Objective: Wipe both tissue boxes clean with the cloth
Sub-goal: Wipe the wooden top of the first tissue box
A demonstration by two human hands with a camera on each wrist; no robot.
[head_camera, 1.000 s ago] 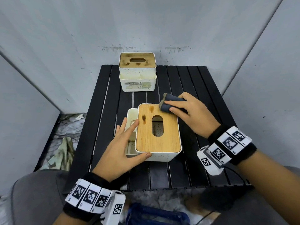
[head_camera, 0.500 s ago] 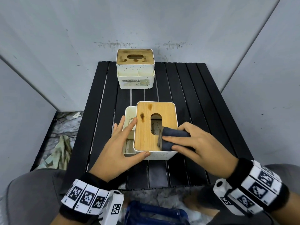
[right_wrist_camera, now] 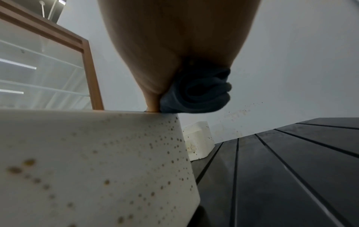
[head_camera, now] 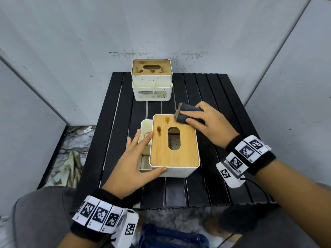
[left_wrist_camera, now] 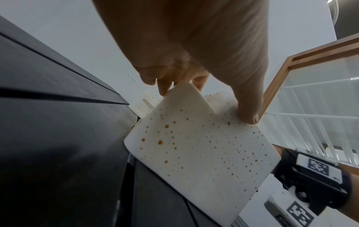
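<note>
The near tissue box [head_camera: 174, 145] is white with a bamboo lid and brown stains by its slot. My right hand [head_camera: 206, 120] grips a folded dark grey cloth [head_camera: 186, 114] at the lid's far right corner; the cloth [right_wrist_camera: 196, 92] bulges under my palm above the speckled box side [right_wrist_camera: 97, 161]. My left hand [head_camera: 136, 158] lies flat against the box's left side, thumb on the front corner, fingers straight. From the left wrist, the thumb [left_wrist_camera: 248, 110] presses the spotted white wall [left_wrist_camera: 204, 150]. A second stained tissue box [head_camera: 152, 79] stands at the table's far edge.
The black slatted table [head_camera: 215, 97] fills the middle, with grey walls close behind and on both sides. A crumpled rag [head_camera: 71, 167] lies on the floor to the left. A blue object [head_camera: 172, 237] sits below the table's near edge.
My right hand has carried the cloth from the lid's near right part back up to its far right corner. The left hand has stayed on the box.
</note>
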